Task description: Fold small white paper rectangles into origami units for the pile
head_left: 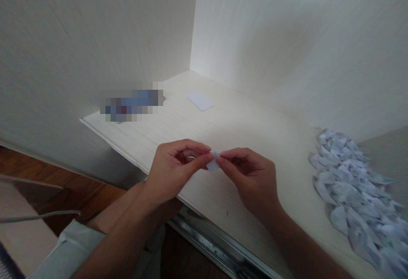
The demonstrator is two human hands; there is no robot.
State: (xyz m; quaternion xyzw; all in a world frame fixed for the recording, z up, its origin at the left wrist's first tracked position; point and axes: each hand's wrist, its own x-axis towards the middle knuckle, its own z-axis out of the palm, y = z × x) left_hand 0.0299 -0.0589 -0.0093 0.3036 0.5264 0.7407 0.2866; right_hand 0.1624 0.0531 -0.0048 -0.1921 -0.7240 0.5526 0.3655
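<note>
Between my two hands is a small piece of white paper (pixel 212 166), held just above the pale desktop. My left hand (pixel 177 164) pinches its left side between thumb and index finger. On the other side, the thumb and fingertips of my right hand (pixel 248 166) grip the right edge. The fingertips of both hands nearly meet, and they hide part of the paper, so I cannot tell exactly how it is folded.
A flat stack of white paper (pixel 200 101) lies toward the back corner of the desk (pixel 255 121). Folded white paper pieces (pixel 353 185) are heaped along the right. A blurred-out bluish object (pixel 134 103) is at the left. Walls (pixel 287 36) enclose the back and left.
</note>
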